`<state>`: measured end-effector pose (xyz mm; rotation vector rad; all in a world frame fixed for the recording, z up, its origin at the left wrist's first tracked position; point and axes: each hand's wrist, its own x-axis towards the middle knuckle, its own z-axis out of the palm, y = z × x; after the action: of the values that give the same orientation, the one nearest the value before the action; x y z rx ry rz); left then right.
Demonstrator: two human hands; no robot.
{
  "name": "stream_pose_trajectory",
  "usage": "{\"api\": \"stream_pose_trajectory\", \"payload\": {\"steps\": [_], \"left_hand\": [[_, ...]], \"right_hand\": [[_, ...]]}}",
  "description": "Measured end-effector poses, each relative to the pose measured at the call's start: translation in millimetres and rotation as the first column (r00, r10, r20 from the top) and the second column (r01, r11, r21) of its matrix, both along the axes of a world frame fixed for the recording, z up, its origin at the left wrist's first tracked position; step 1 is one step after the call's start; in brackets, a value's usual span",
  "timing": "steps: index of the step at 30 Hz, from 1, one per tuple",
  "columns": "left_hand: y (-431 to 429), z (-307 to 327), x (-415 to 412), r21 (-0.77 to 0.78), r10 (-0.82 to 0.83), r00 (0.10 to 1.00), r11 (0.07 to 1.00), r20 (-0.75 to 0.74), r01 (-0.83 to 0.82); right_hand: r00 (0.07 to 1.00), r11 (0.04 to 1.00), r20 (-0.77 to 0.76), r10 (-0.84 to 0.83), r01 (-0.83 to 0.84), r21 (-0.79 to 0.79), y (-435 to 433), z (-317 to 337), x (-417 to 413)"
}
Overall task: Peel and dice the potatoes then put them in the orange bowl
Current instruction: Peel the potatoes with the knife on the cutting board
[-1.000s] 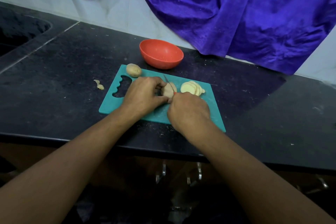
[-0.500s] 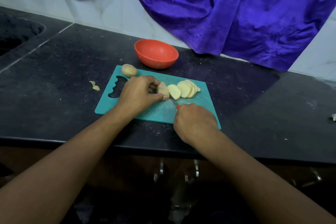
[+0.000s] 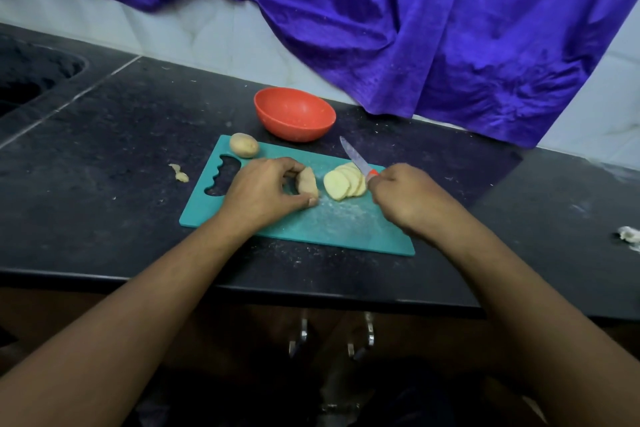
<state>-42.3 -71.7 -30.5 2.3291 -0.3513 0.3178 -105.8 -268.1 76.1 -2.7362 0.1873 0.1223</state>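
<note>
A teal cutting board (image 3: pixel 339 229) lies on the black counter. My left hand (image 3: pixel 263 189) pinches the remaining end piece of a potato (image 3: pixel 307 182) on the board. Just right of it leans a row of several pale potato slices (image 3: pixel 344 182). My right hand (image 3: pixel 405 199) grips a knife (image 3: pixel 355 158) by its red handle, blade lifted and pointing up-left over the slices. A whole unpeeled potato (image 3: pixel 244 144) sits at the board's far left corner. The orange bowl (image 3: pixel 294 113) stands behind the board and looks empty.
A scrap of potato peel (image 3: pixel 179 173) lies on the counter (image 3: pixel 104 156) left of the board. A dark sink (image 3: pixel 31 76) is at far left. Purple cloth (image 3: pixel 415 28) hangs on the wall behind. A whitish scrap (image 3: pixel 628 234) lies at far right.
The knife finished a cut, a new slice fell onto the row, and my right hand lifted the blade and moved right. My left hand stayed on the potato end piece.
</note>
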Motion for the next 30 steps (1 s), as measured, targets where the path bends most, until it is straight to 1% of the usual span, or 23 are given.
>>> {"api": "stream_pose_trajectory", "payload": {"steps": [2, 5, 9, 13, 21, 25, 30], "left_hand": [[1, -2, 1, -0.003, -0.003, 1.0, 1.0, 0.0, 0.003], [2, -3, 3, -0.008, 0.002, 1.0, 1.0, -0.009, -0.002], [2, -4, 4, -0.039, 0.015, 0.999, 0.999, -0.029, -0.016], [0, -3, 4, -0.037, 0.039, 0.999, 0.998, -0.028, -0.04], [0, 1, 0, -0.031, 0.044, 0.999, 0.999, -0.011, -0.045], [-1, 3, -1, -0.024, 0.047, 0.999, 0.999, -0.005, -0.047], [-2, 3, 0, -0.011, 0.055, 0.998, 0.998, 0.001, -0.055]], "right_hand": [[0.999, 0.998, 0.02, 0.041, -0.04, -0.056, 8, 6, -4], [0.995, 0.986, -0.022, 0.093, -0.095, -0.14, 25, 6, -10], [0.991, 0.954, -0.046, 0.126, -0.134, -0.267, 45, 1, -18], [0.989, 0.928, -0.061, 0.136, -0.149, -0.34, 56, -6, -21], [0.988, 0.889, -0.071, 0.138, -0.155, -0.43, 62, -15, -20], [0.989, 0.879, -0.076, 0.13, -0.15, -0.452, 65, -20, -13], [0.985, 0.863, -0.059, 0.16, -0.169, -0.475, 72, -22, 2]]}}
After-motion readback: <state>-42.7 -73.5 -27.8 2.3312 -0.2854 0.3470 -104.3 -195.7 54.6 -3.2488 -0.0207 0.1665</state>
